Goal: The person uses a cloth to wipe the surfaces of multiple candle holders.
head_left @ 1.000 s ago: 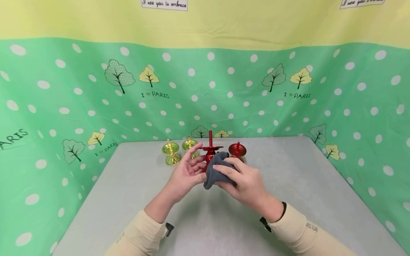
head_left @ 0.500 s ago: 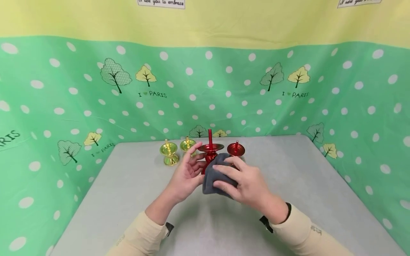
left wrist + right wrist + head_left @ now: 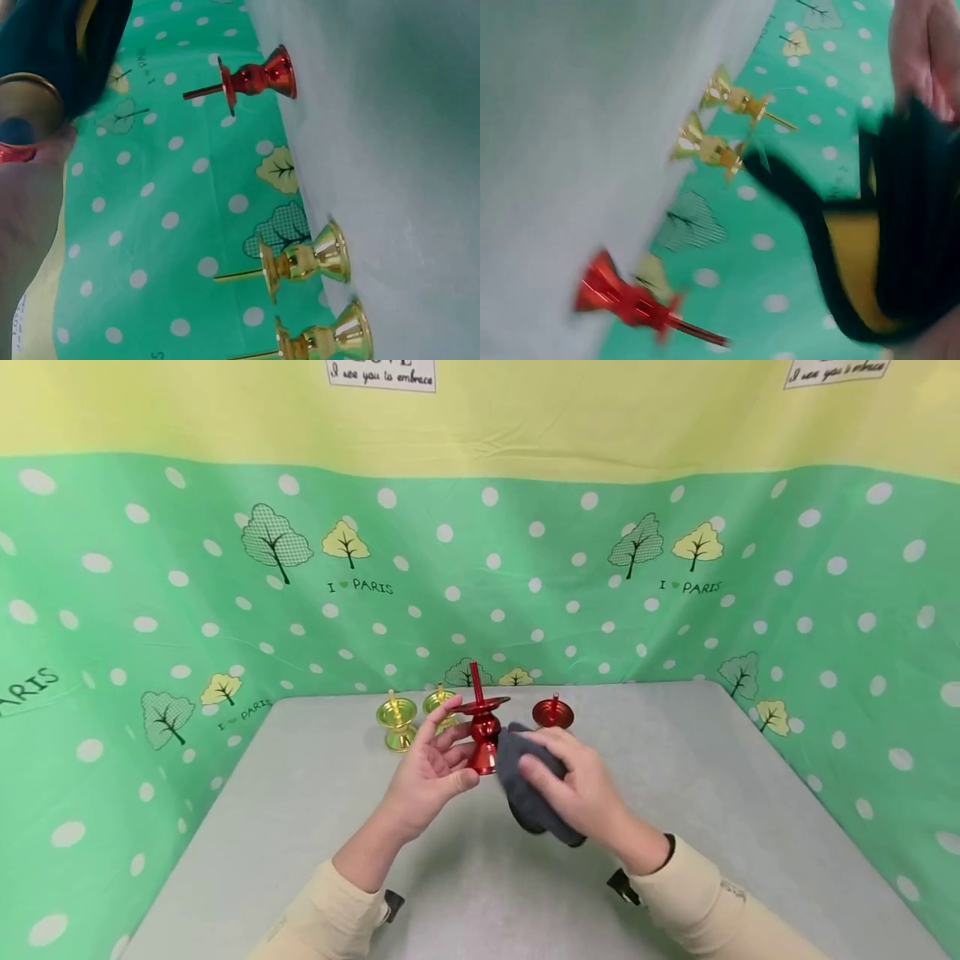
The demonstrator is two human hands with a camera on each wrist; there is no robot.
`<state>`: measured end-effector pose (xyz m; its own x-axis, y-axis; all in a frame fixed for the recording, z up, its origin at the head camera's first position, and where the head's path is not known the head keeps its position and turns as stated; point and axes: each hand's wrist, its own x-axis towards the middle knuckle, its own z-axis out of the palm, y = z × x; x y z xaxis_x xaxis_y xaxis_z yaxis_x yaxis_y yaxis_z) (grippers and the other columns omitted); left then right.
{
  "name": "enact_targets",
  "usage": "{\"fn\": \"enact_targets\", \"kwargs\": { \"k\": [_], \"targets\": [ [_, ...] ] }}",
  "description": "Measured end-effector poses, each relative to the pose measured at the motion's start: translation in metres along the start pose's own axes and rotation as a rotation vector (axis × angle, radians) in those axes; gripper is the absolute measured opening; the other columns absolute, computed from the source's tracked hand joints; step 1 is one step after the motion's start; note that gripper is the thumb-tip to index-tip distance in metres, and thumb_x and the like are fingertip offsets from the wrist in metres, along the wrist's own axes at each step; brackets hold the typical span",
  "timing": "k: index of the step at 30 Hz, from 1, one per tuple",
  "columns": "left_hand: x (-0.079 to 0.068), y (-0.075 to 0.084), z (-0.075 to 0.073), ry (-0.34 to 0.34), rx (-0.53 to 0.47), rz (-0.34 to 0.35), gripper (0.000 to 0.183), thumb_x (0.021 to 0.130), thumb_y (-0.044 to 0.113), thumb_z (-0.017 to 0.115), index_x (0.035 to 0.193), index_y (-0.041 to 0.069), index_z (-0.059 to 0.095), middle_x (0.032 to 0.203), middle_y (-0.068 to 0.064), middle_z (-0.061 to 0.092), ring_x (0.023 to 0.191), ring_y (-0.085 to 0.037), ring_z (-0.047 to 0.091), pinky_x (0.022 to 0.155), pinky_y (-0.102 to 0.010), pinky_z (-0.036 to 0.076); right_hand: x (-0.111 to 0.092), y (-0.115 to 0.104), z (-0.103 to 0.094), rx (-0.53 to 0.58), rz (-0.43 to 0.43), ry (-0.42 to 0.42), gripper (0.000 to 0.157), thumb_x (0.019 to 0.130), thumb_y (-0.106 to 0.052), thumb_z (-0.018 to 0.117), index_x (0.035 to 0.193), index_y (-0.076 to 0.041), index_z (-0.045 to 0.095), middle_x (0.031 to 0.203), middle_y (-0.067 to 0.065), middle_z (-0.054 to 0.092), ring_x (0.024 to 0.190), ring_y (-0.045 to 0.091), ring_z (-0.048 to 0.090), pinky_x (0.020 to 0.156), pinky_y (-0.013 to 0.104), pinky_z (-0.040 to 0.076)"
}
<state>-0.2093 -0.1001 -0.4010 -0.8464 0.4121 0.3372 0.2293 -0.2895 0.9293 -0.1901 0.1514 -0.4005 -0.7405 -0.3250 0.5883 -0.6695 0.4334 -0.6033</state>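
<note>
My left hand [image 3: 422, 781] holds a shiny red candlestick [image 3: 486, 753] above the table, its thumb near the flared foot and its fingers behind the stem. The candlestick leans slightly to the left, its thin spike pointing up. Just to the right, my right hand [image 3: 588, 797] grips a bunched dark grey cloth [image 3: 528, 785]. The cloth's edge is beside the candlestick; I cannot tell whether they touch. In the right wrist view the cloth [image 3: 919, 232] is blurred and shows a yellow part. The held candlestick's round underside [image 3: 30, 112] appears in the left wrist view.
A second red candlestick [image 3: 552, 712] stands at the back of the grey table [image 3: 660, 827], partly behind the right hand. Two gold candlesticks [image 3: 396, 718] stand at back left. A green dotted curtain [image 3: 495, 585] hangs behind and along both sides.
The cloth has come away to the right from the red candlestick, uncovering its stem and foot. The candlestick has shifted slightly left and tilted. The left hand keeps its hold.
</note>
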Motion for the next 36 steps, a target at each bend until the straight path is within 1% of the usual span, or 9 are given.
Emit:
{"fn": "enact_targets", "kwargs": {
  "k": [4,6,9,14,17,20,24,31,36],
  "targets": [
    [-0.002,0.003,-0.001,-0.017,-0.058,-0.003,0.099,0.091,0.016,0.086,0.169,0.019,0.025,0.146,-0.006,0.061,0.125,-0.016,0.07,0.097,-0.028,0.063,-0.002,0.009,-0.005,0.348,0.42,-0.143,0.034,0.114,-0.031,0.052,0.125,-0.008,0.074,0.105,0.009,0.075,0.088,0.012,0.069,0.078,0.026,0.058],
    [-0.002,0.002,0.0,-0.019,-0.077,-0.001,0.1,0.091,0.018,0.086,0.169,0.018,0.023,0.147,-0.006,0.06,0.126,-0.016,0.07,0.1,-0.029,0.062,-0.003,0.009,-0.005,0.422,0.466,-0.151,0.037,0.114,-0.034,0.053,0.131,-0.006,0.07,0.111,0.013,0.075,0.09,0.012,0.071,0.079,0.025,0.059],
    [-0.001,0.001,0.001,-0.012,-0.07,-0.006,0.102,0.09,0.023,0.087,0.169,0.019,0.023,0.149,-0.01,0.06,0.128,-0.016,0.069,0.103,-0.028,0.06,-0.004,0.009,-0.002,0.392,0.367,-0.108,0.038,0.109,-0.027,0.064,0.142,-0.008,0.066,0.124,0.016,0.074,0.097,0.01,0.071,0.083,0.027,0.06],
    [0.001,0.001,0.001,0.013,0.071,-0.057,0.103,0.088,0.028,0.087,0.171,0.025,0.025,0.151,-0.02,0.056,0.12,-0.017,0.067,0.099,-0.023,0.06,-0.003,0.011,0.005,0.062,-0.048,0.036,0.047,0.092,-0.014,0.085,0.137,-0.013,0.07,0.127,0.012,0.074,0.104,0.018,0.071,0.085,0.034,0.062],
    [0.003,0.001,-0.001,0.009,0.127,-0.087,0.101,0.091,0.02,0.086,0.171,0.026,0.025,0.151,-0.023,0.053,0.116,-0.017,0.067,0.097,-0.023,0.061,-0.002,0.013,0.008,-0.184,-0.289,0.15,0.037,0.096,-0.026,0.084,0.129,-0.013,0.074,0.118,0.012,0.074,0.098,0.026,0.075,0.081,0.042,0.066],
    [0.003,0.001,-0.002,-0.02,0.105,-0.09,0.1,0.093,0.011,0.084,0.172,0.023,0.024,0.151,-0.025,0.051,0.117,-0.017,0.069,0.097,-0.026,0.062,-0.002,0.012,0.011,-0.308,-0.408,0.23,0.036,0.103,-0.041,0.072,0.126,-0.013,0.074,0.113,0.013,0.074,0.089,0.03,0.078,0.075,0.045,0.068],
    [0.002,0.001,-0.002,-0.037,-0.008,-0.064,0.099,0.093,0.017,0.084,0.171,0.02,0.024,0.148,-0.016,0.054,0.119,-0.016,0.069,0.097,-0.026,0.062,-0.002,0.009,0.011,-0.211,-0.337,0.227,0.042,0.101,-0.043,0.073,0.128,-0.011,0.073,0.118,0.013,0.074,0.098,0.028,0.077,0.085,0.037,0.067],
    [0.002,-0.001,0.005,-0.09,-0.283,-0.016,0.104,0.092,0.029,0.082,0.17,0.009,0.017,0.143,-0.001,0.06,0.126,-0.012,0.068,0.112,-0.03,0.055,-0.003,0.001,0.014,0.195,-0.046,0.171,0.05,0.088,0.003,0.083,0.135,-0.009,0.068,0.123,0.016,0.076,0.101,0.012,0.072,0.083,0.026,0.06],
    [0.002,0.0,0.005,-0.056,-0.153,-0.069,0.1,0.096,0.024,0.079,0.173,0.016,0.015,0.149,-0.006,0.06,0.123,-0.012,0.068,0.108,-0.026,0.057,-0.001,0.003,0.014,0.105,-0.114,0.251,0.037,0.091,-0.001,0.081,0.126,-0.008,0.072,0.119,0.014,0.077,0.102,0.018,0.072,0.088,0.023,0.058]
  ]
}}
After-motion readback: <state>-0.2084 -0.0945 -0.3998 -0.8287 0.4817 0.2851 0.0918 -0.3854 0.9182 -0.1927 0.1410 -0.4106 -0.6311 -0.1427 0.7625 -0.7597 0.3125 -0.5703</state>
